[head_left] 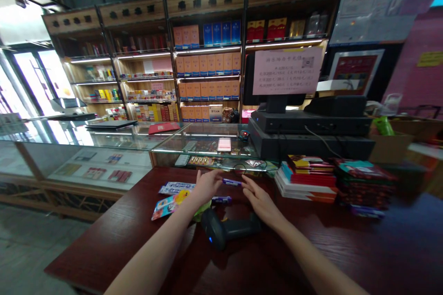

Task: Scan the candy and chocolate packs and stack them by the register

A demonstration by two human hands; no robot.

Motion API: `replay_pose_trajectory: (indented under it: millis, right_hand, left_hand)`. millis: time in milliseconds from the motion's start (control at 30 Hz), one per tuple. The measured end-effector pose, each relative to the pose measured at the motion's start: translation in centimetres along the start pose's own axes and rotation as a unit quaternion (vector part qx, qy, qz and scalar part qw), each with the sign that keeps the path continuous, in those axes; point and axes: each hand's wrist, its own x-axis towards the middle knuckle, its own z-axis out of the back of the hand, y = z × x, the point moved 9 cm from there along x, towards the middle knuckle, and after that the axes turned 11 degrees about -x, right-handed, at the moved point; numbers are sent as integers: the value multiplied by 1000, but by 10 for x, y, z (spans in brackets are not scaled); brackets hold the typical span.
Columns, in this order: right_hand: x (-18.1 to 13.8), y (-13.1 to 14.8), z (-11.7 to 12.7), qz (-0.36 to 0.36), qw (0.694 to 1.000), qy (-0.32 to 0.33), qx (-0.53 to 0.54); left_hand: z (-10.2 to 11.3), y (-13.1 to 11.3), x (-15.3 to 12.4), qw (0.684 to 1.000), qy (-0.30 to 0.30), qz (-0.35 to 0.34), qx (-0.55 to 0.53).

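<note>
A small purple-wrapped candy roll (231, 182) lies level between my two hands, above the dark red wooden table. My left hand (206, 187) has its fingertips at the roll's left end. At its right end are the fingertips of my right hand (259, 199), fingers slightly bent. A second purple roll (222, 199) rests on the table just below. Under my forearms a black barcode scanner (224, 229) lies on its side, a blue light glowing on it. Beside my left wrist are blue-and-white packets (169, 187) and a colourful packet (165, 206), partly hidden by that arm.
Stacked boxes and packets (308, 179) stand to the right, with dark red bags (363, 184) and another purple roll (367, 212) beside them. Behind is a black register (311, 124) with a screen bearing a pink notice (287, 71). A glass display counter (200, 136) borders the table's far edge.
</note>
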Motion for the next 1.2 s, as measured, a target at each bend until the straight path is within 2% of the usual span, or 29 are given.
replay_pose_trajectory:
  millis: [233,467,733,867,1033,1200]
  right_hand:
    - [-11,-4,17,1,995,-46,84]
    - [-22,11,22,-14,991,-34,133]
    - [-25,19,14,-15,986,-12,168]
    - [-27,20,13,-13,987,-7,159]
    - [-29,21,12,-13,989,7,147]
    - [-31,25,11,0,985,8,171]
  left_hand:
    - [0,-14,-3,995,-35,-15,-92]
    - [6,-4,-6,978,-75,-54,-185]
    - [3,7,-17,938,-98,-62,-327]
    - [6,7,-22,934,-124,-37,-334]
    - [4,10,-21,942,-108,-20,-318]
    - [10,6,-22,948,-121,-77,-283]
